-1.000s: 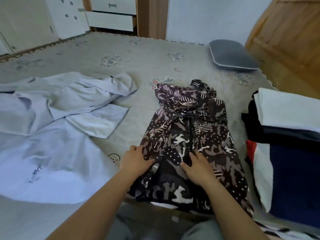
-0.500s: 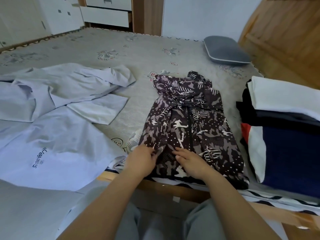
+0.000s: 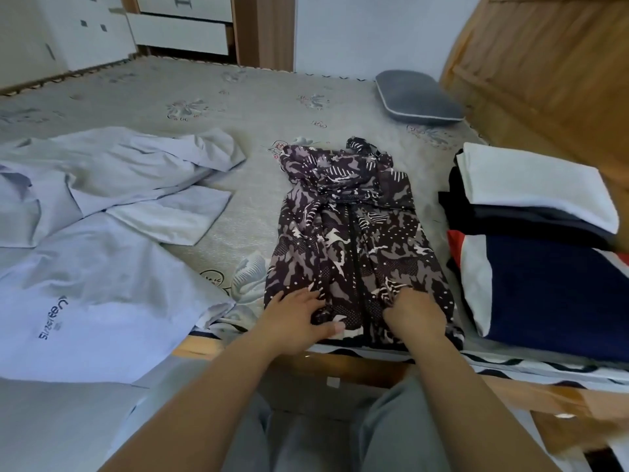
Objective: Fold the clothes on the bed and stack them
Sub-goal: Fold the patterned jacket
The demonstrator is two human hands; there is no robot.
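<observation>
A dark camouflage-print garment [image 3: 350,240] lies lengthwise on the bed [image 3: 258,97], its sides folded in and its bottom hem at the near edge. My left hand [image 3: 296,318] rests on its lower left part with fingers stretched over the cloth. On the lower right part, my right hand [image 3: 413,311] has its fingers curled into a small bunch of the fabric. A stack of folded clothes [image 3: 544,267] stands to the right, with white, black and navy pieces.
Pale lilac shirts [image 3: 102,267] lie spread and unfolded over the left of the bed. A grey pillow [image 3: 417,98] sits at the far right by the wooden headboard [image 3: 544,80]. White drawers [image 3: 177,32] stand beyond the bed. The bed's wooden edge runs just under my hands.
My hands have slid down to the garment's bottom hem and moved apart. The right hand now bunches the cloth. The view has pulled back from the bed.
</observation>
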